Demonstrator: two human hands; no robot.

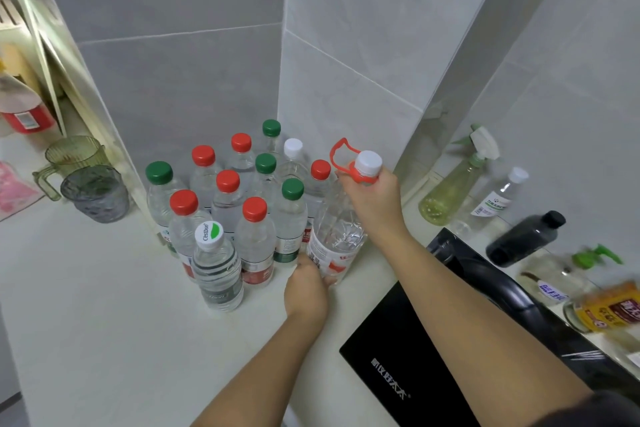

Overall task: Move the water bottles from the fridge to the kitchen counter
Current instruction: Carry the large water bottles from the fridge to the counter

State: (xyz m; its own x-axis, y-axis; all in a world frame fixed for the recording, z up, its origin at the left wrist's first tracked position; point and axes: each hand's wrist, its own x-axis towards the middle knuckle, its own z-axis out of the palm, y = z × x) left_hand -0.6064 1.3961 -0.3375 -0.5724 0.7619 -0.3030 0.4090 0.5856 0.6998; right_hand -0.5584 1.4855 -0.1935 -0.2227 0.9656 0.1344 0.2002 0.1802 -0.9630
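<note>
Now, counter [104, 305]: white top carrying the bottle cluster [228, 191], packed into the wall corner [281, 73], likely to leave working room.
Cooktop [398, 357]: black, right of the cluster, so arrivals stay off it.
Large bottle [337, 232]: at the cluster's right edge, just beside its nearest bottles, leaning slightly; whether its base rests fully is unclear.
Right hand [375, 198]: fingers curled round the neck under the white cap [369, 161], steering the top.
Left hand [306, 291]: fingers wrapped at the base, seemingly guiding it snug against the cluster.
Red carry handle [341, 152]: stands free beside the cap, unused.
</note>
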